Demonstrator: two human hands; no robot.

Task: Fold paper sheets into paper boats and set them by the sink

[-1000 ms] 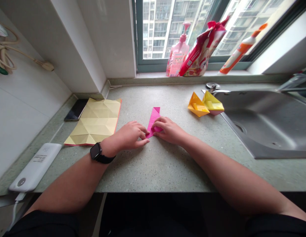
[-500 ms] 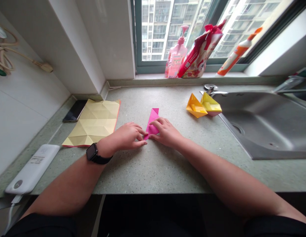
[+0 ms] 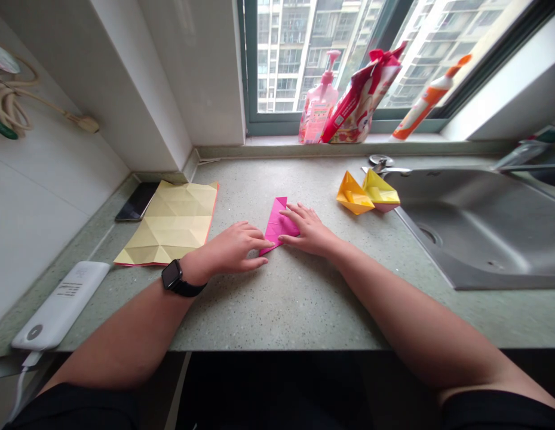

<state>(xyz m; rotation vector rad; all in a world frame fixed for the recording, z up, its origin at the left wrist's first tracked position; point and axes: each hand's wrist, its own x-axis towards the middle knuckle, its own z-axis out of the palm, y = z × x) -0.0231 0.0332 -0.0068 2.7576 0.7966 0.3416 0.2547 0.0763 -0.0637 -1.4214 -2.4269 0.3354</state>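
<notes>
A folded sheet of pink origami paper [image 3: 274, 226] lies flat on the speckled counter between my hands. My left hand [image 3: 239, 246] rests at its lower left corner, the index fingertip touching the paper and the thumb on the counter below. Over the paper's right side lies my right hand [image 3: 310, 230], fingers spread and stretched out, covering part of it. Neither hand grips anything. Two folded paper boats, one orange [image 3: 354, 194] and one yellow [image 3: 382, 191], stand to the right near the sink.
Creased yellow paper sheets [image 3: 178, 215] lie at the left, partly over a phone [image 3: 137, 201]. A white power bank [image 3: 62, 304] with a cable is at the counter's left edge. The steel sink [image 3: 474, 239] is at right. A pink pump bottle [image 3: 319, 110] stands on the windowsill.
My right hand has shifted right and its fingers have spread, showing more of the pink paper. My left index finger has stretched out onto the lower corner.
</notes>
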